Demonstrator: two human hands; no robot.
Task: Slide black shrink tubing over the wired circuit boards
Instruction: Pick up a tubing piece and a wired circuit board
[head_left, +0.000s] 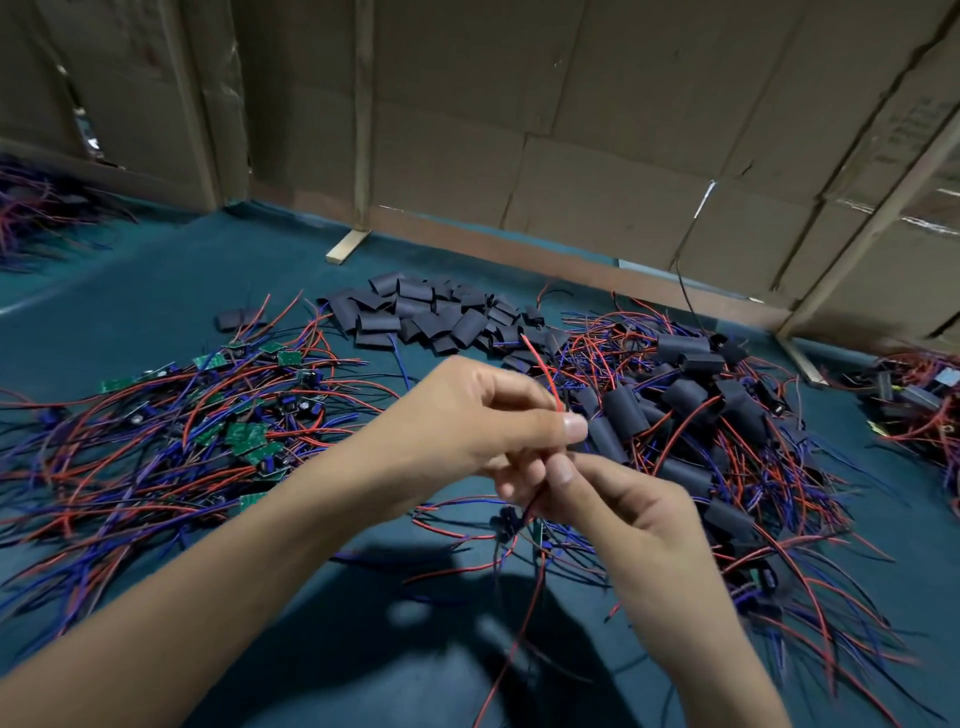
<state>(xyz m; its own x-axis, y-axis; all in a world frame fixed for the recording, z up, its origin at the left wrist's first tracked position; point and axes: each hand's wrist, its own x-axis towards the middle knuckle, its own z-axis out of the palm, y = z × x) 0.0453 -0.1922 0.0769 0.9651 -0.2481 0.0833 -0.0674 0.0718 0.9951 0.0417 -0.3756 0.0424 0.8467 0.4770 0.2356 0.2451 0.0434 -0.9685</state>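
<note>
Your left hand (467, 415) sits above the middle of the teal table (171, 275), fingers curled in, thumb pressed forward toward a red wire (545, 371) that rises up and away from the fingertips. Your right hand (618, 499) meets it just below and to the right, fingers curled, thumb and forefinger pinching dark wires that drop toward a small wired circuit board (511, 522) hanging just beneath both hands. You cannot tell whether a sleeve of tubing is on it yet; the hands hide that part.

The loose black shrink tubing (431, 317) lies in a heap at the far centre of the table: short, matte, flattened sleeves, dark grey-black, stacked at all angles. To your left spreads a tangle of bare boards (244, 434), green with small dark components, each trailing long red and blue leads that cross over one another. To your right lies the pile of sleeved boards (691, 395), each a stubby black tube with red and blue wires coming out of its ends, lying close together and overlapping.

More wired pieces lie in a cluster at the far right edge (914, 400) and another at the far left (31, 208). Cardboard panels (571, 104) on wooden battens wall in the back of the table, and a thin black cable (688, 291) hangs down in front of them.
</note>
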